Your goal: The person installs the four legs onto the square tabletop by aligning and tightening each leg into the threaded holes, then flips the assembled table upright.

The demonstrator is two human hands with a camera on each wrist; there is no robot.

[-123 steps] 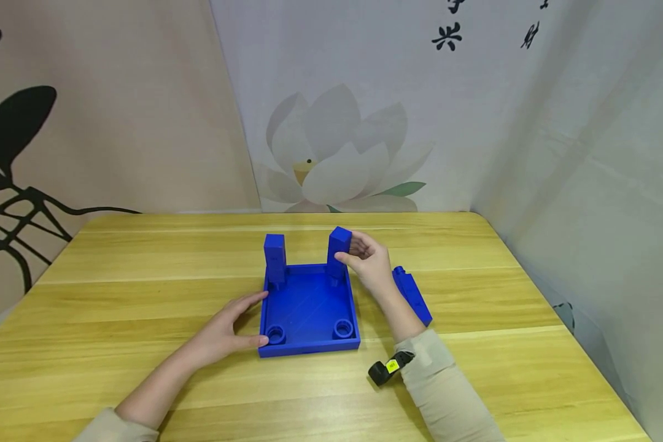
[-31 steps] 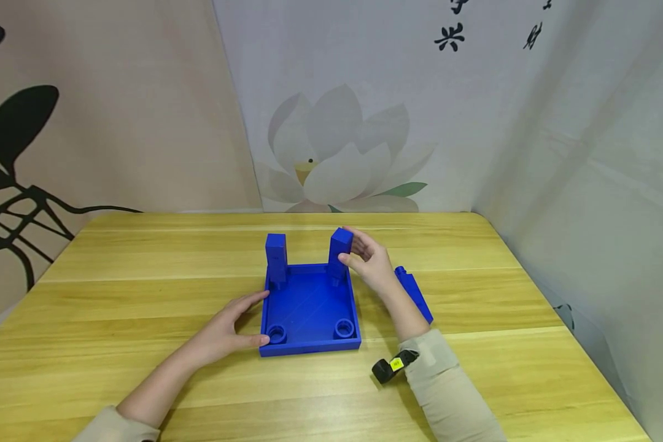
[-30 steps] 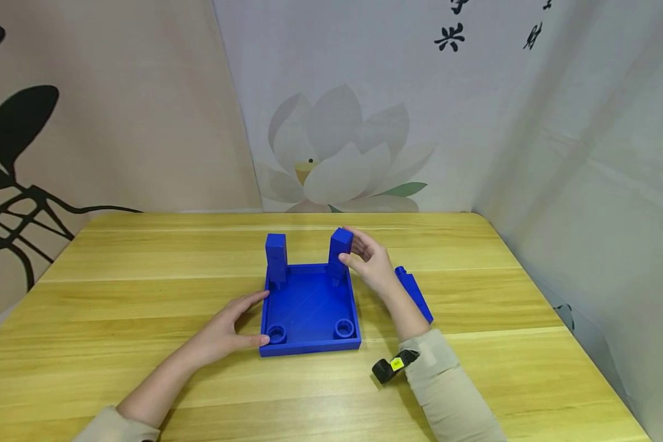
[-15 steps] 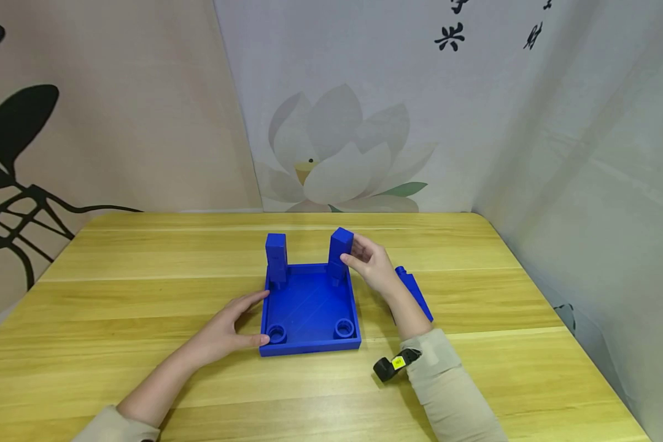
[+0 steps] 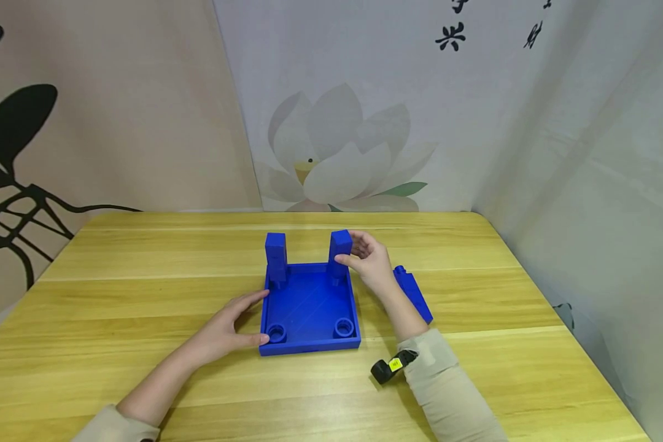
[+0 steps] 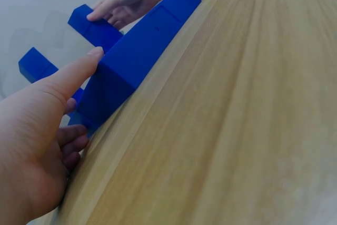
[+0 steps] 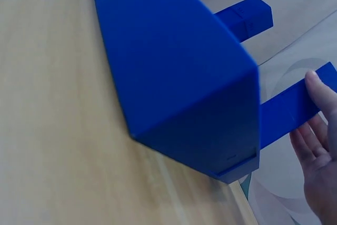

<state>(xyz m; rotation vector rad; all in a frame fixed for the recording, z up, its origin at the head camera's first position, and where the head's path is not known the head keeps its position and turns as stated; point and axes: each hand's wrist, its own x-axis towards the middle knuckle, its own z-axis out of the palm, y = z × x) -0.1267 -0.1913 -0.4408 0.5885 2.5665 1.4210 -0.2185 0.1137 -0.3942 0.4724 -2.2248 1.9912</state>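
Observation:
A shallow blue square tray (image 5: 309, 307) with raised edges lies on the table in the head view. Round sockets sit in its two near corners, such as the right socket (image 5: 344, 328). Two square blue legs stand at the far corners: the left leg (image 5: 276, 256) and the right leg (image 5: 339, 250). My right hand (image 5: 371, 263) pinches the right leg between thumb and fingers, also seen in the right wrist view. My left hand (image 5: 219, 330) holds the tray's left side, thumb at the near corner. The right leg's joint with the tray is hidden in the right wrist view.
Another blue piece with a round stub (image 5: 413, 297) lies on the wooden table (image 5: 171, 270), just right of my right forearm. A black wrist device (image 5: 385, 370) hangs at my right cuff. Printed curtains (image 5: 337, 141) rise behind the table.
The right leg has turned between my right fingers, so its flat face shows nearer the front. My right thumb has shifted slightly left. The tray and left hand stay in place.

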